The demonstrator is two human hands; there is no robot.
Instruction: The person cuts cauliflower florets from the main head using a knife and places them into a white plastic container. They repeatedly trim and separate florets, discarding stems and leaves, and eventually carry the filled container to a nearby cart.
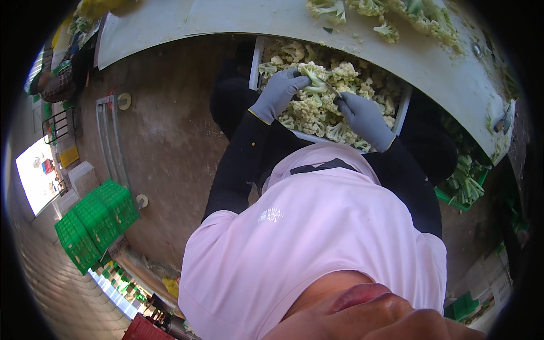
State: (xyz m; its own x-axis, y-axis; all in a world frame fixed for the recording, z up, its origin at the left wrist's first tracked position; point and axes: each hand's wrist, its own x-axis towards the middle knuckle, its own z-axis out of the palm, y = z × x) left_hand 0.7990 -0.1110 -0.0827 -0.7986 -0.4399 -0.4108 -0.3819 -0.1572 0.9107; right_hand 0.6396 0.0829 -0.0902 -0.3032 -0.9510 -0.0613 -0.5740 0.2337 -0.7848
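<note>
My left hand [284,91], in a grey glove with a yellow cuff edge, grips a cauliflower piece [313,75] whose pale green stem points toward my right hand. A small knife [330,88] is held in my right hand [366,117], also gloved in grey. Its blade lies against or very close to the stem; exact contact is hard to tell. Both hands are above a white crate [400,117] at my lap, filled with loose cauliflower florets [308,114]. The crate's far part passes under the table edge.
A white table [255,19] curves across the front, bearing cauliflower pieces [418,19] at the right. Green crates [100,219] are stacked on the floor at left, near a metal frame [111,136]. A green crate of leaves [465,182] is at right. Another person [59,83] is far left.
</note>
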